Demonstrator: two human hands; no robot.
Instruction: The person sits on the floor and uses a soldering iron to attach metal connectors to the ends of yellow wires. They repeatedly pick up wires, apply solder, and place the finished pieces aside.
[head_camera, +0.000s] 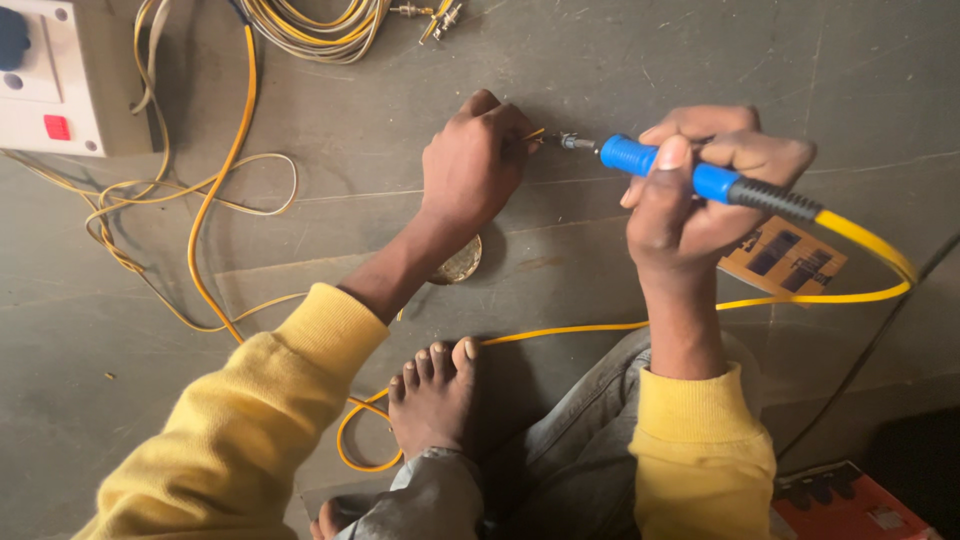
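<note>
My right hand (690, 185) grips a soldering iron (660, 166) with a blue handle, a black collar and a yellow cord (870, 245). Its metal tip points left. My left hand (478, 160) is closed on a thin yellow wire (533, 134) and holds its end right at the iron's tip. Both hands hover over a dark stone floor. A small round brass-coloured tin (462, 262) lies under my left wrist, partly hidden. Both sleeves are yellow.
A white switch box (60, 75) with a red rocker sits at the top left. Coiled wires (315, 28) lie at the top, loose yellow wires (200, 200) to the left. A brown card (785, 258) lies beneath my right hand; a red box (845, 505) at the bottom right; my bare foot (435, 395) near the middle.
</note>
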